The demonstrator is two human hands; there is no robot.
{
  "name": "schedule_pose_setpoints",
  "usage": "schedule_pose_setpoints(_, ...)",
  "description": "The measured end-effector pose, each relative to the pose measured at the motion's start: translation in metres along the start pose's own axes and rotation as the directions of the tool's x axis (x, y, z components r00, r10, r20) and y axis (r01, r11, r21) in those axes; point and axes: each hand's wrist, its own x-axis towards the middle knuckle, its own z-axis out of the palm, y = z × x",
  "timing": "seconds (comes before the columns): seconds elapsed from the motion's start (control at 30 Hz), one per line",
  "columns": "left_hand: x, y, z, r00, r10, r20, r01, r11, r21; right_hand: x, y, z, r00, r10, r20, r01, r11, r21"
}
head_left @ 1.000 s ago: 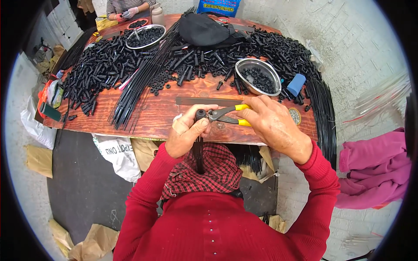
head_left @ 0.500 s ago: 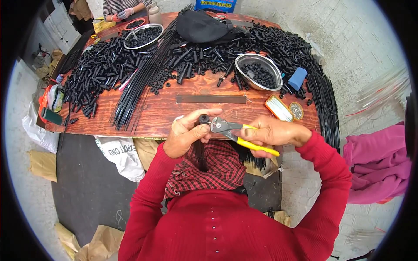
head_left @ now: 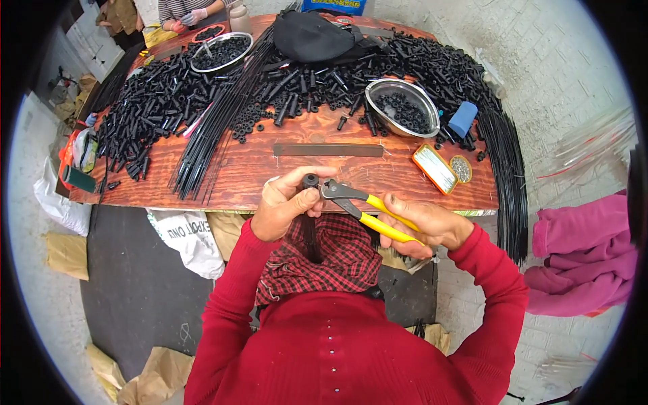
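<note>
My left hand [head_left: 287,206] is closed around a black tubular part [head_left: 310,181] with a round collar on top. Thin dark strands [head_left: 310,243] hang below it over a red-and-black checked cloth [head_left: 337,263]. In my right hand [head_left: 425,226] is a pair of pliers [head_left: 361,206] with yellow handles and grey jaws. The jaws are right beside the collar, by my left fingertips. Whether they grip anything small, I cannot make out. Beyond my hands a flat dark strip [head_left: 327,150] lies on the wooden table [head_left: 236,169].
Heaps of black tubular parts [head_left: 152,111] cover the table's far side. A steel bowl [head_left: 435,121] holds black rings; near it are an open tin [head_left: 435,169], a small round dish [head_left: 461,169] and a blue block [head_left: 462,120]. Bundled black rods [head_left: 209,152] lie left. Another person's hands [head_left: 192,18] are far left.
The plier handles have spread apart, and my right hand has loosened and dropped slightly. My left hand with the black part has shifted a little to the left.
</note>
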Motion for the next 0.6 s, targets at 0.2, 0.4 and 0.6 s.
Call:
schedule_pose_setpoints(0.2, 0.004, -0.004, 0.0, 1.0, -0.029, -0.009, 0.029, 1.0, -0.006, 0.004, 0.011, 0.013, 0.75, -0.609, -0.258, 0.214, 0.593, -0.776)
schedule_pose_setpoints(0.4, 0.002, -0.002, -0.003, 0.999, -0.026, 0.025, 0.026, 1.0, 0.006, -0.003, 0.0, 0.02, 0.586, -0.797, -0.149, -0.025, 0.166, -0.986)
schedule_pose_setpoints(0.6, 0.0, 0.0, 0.01, 0.982, -0.086, 0.166, 0.083, 0.996, 0.024, 0.009, 0.061, 0.0, 0.864, 0.205, 0.461, -0.449, 0.728, 0.518)
